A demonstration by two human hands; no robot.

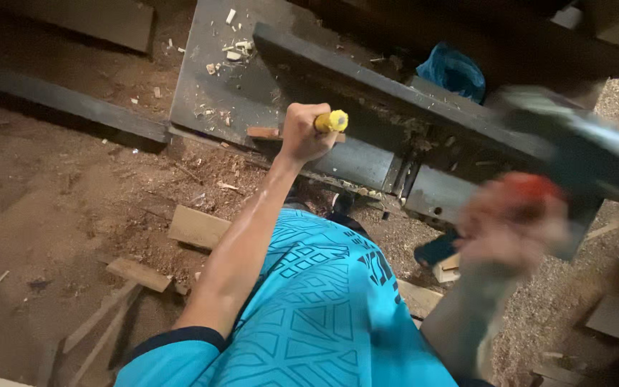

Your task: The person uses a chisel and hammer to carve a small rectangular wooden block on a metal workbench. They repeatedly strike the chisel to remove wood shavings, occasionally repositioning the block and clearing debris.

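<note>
The left hand (302, 134) is clamped around a yellow-handled chisel (332, 120), set against a small reddish-brown wood block (262, 132) on the grey metal machine table (252, 86). The blurred right hand (514, 229) grips a red-handled hammer (574, 154), fingers closed on it. This looks like the striking step of chiselling; the next blow calls for a square hit on the handle's end. The chisel's long axis runs roughly level, its handle end pointing right toward the hammer, its blade hidden by the fist
</note>
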